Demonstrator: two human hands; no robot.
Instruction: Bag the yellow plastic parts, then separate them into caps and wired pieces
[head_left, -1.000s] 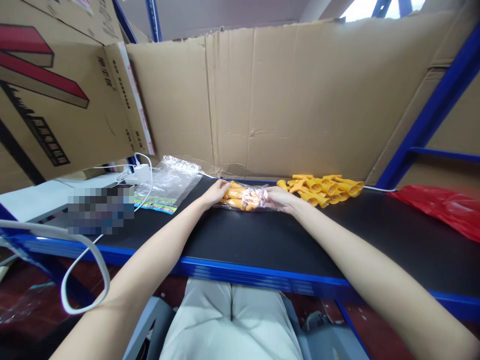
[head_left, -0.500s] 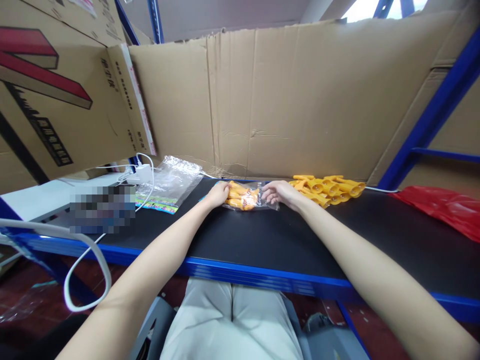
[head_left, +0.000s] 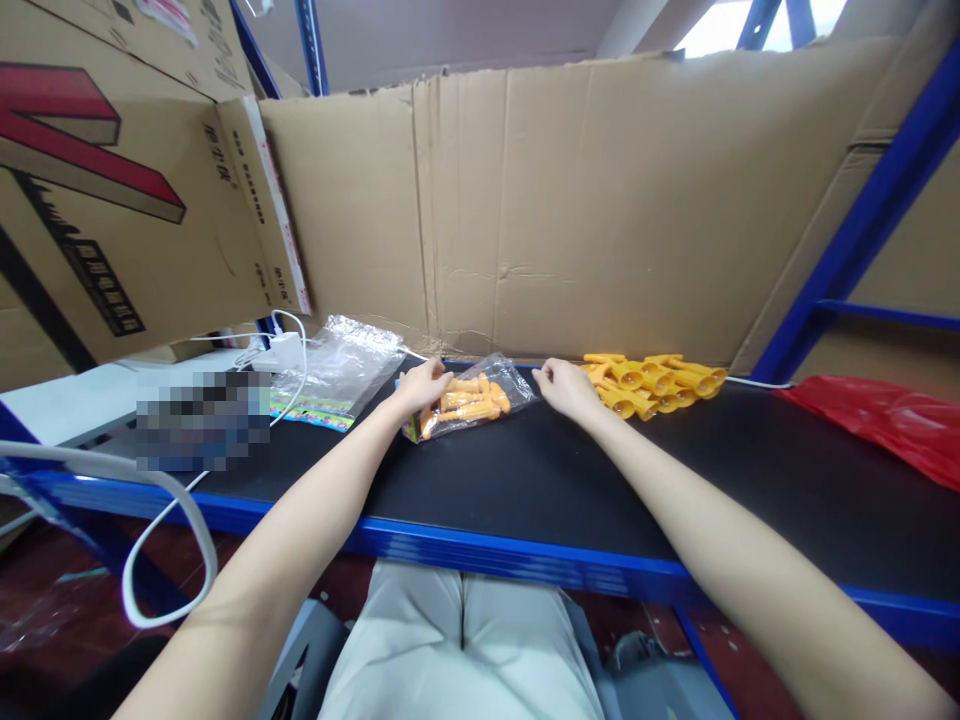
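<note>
While the left hand (head_left: 424, 386) clamps the left end of a clear packet of orange plastic pieces (head_left: 468, 404) on the black tabletop (head_left: 525, 485), the right hand (head_left: 568, 387) curls just beside it, its grip I cannot tell, near yellow plastic funnels (head_left: 654, 380).

Left hand: our bare left hand (head_left: 424, 387), joined to a slender wrist.
Right hand: our bare right hand (head_left: 568, 388), small in view, of similar build to the left one.
Left arm: a long, smooth bare left forearm (head_left: 322, 480), narrow near the wrist and gradually wider toward the body.
Right arm: a bare right forearm (head_left: 697, 500) of the same tapering shape, cut by the lower right corner of our view.
Trousers: we wear pale grey-white cloth trousers (head_left: 427, 655), rather loose over the thighs.
Wrinkles: soft, shallow folds cross the lap, and one short dark line divides the two legs.
</note>
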